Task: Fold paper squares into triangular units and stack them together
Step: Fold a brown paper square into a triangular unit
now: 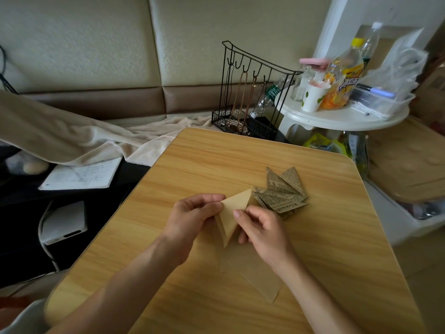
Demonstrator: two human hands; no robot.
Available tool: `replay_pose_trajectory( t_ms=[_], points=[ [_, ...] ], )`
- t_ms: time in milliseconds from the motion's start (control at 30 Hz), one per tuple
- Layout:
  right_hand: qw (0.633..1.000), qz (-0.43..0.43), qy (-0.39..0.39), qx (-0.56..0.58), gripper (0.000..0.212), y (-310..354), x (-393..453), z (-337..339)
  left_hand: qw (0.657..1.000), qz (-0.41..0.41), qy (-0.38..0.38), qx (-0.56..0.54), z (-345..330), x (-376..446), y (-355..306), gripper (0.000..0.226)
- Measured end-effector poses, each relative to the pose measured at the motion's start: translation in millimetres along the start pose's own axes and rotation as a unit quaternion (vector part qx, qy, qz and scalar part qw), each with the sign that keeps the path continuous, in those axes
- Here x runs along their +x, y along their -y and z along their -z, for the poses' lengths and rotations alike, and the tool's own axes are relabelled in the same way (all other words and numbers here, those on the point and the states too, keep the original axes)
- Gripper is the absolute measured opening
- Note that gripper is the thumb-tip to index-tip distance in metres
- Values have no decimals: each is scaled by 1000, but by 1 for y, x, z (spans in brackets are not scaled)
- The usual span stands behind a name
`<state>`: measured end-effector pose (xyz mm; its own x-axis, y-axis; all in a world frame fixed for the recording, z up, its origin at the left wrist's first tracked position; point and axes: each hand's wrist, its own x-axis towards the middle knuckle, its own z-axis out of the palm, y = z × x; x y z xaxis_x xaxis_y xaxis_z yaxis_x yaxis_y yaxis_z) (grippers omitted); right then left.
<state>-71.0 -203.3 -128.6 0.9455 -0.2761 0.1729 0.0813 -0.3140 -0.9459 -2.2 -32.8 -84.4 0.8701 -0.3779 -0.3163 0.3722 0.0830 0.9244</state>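
So a plain tan paper triangle (232,214) is being held up just above the table (313,249), pinched from both sides. The left hand (192,216) has it gripped at the upper left edge, fingers (207,198) curled over the top with the thumb tucked behind the paper. The right hand (261,229) has it pinched on the right edge, thumb on the front face and the other fingers curled underneath. The triangle is pointed down-ish, with its long tip hanging toward the person, and its upper corner is just beside the pile of finished units.

That pile, the newsprint-patterned folded triangles (281,191), is sat on the table just to the right of the held piece, fanned out with the points sticking up and away. Exact count can't be told from here.

A couple of flat tan paper sheets (255,273) are laid on the table below the hands, nearer the person, overlapping a bit.

Off the table: a black wire rack (250,92) is seen at the far edge, a round white side table (342,118) crowded with bottles and a cup to the right, and an open notebook (81,174) on the left by a beige blanket (72,133).
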Motion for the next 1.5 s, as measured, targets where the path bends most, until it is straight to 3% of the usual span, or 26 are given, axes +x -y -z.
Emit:
replay_pose_trajectory(
  t_ms=[267,500,933,1500],
  points=[
    [1000,2,-13,-20,44,2,0,1,1000,-5,0,5,-3,1,-1,14],
    [999,11,-18,-34,49,12,1,5,990,-43,13,135,-2,-6,-4,15],
    [998,-15,-23,-50,32,10,-2,3,998,-29,-6,61,-2,-4,-4,11],
    [999,-7,-1,-44,37,14,-4,9,998,-39,-36,33,2,0,-6,13]
  ],
)
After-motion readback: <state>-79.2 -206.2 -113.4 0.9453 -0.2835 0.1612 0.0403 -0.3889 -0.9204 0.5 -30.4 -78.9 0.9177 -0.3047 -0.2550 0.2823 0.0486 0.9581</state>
